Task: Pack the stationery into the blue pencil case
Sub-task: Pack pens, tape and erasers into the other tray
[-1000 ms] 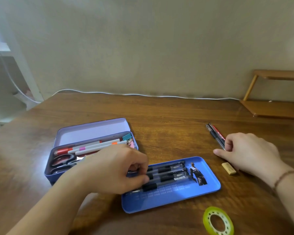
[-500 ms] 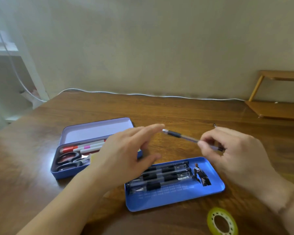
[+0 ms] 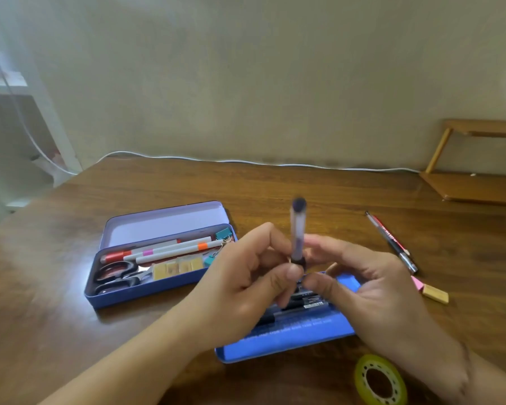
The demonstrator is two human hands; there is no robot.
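Hands are meeting over the blue tray: left hand and right hand both pinching an upright pen. Blue pencil case is lying open at 9 o'clock.

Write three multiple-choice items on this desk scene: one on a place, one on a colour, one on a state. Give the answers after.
1. Where do the scissors lie?
A. In the open pencil case
B. On the blue tray
C. Beside the tape roll

2. What colour is the tape roll?
A. Red
B. Yellow-green
C. White

3. How is the pen held?
A. Flat on the table
B. Roughly upright between both hands
C. Inside the case

Answers:
1 A: the black handles sit at the case's left end.
2 B: the ring near the bottom edge is yellow-green.
3 B: the left hand and right hand pinch its lower end, and it points upward.
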